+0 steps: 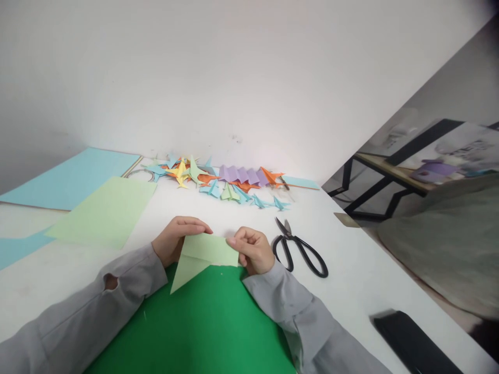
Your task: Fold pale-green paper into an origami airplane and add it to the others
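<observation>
A folded light green paper [208, 250] is held between both hands, low over a green mat [202, 322]. One triangular flap of it points down to the lower left. My left hand [175, 238] is closed on the paper's upper left edge, with fingers stretched along the top; some of its fingers are hidden behind the sheet. At the right end, my right hand [255, 250] pinches the paper between thumb and curled fingers. Black-handled scissors [300, 246] lie on the table just right of my right hand, blades slightly apart.
Folded paper shapes [191, 171] and a purple pleated strip [244, 175] line the wall. A light green sheet [105, 213] and a large blue sheet [70, 176] lie at left. A black object [413, 343] rests near the table's right edge. Another table [390, 166] stands beyond.
</observation>
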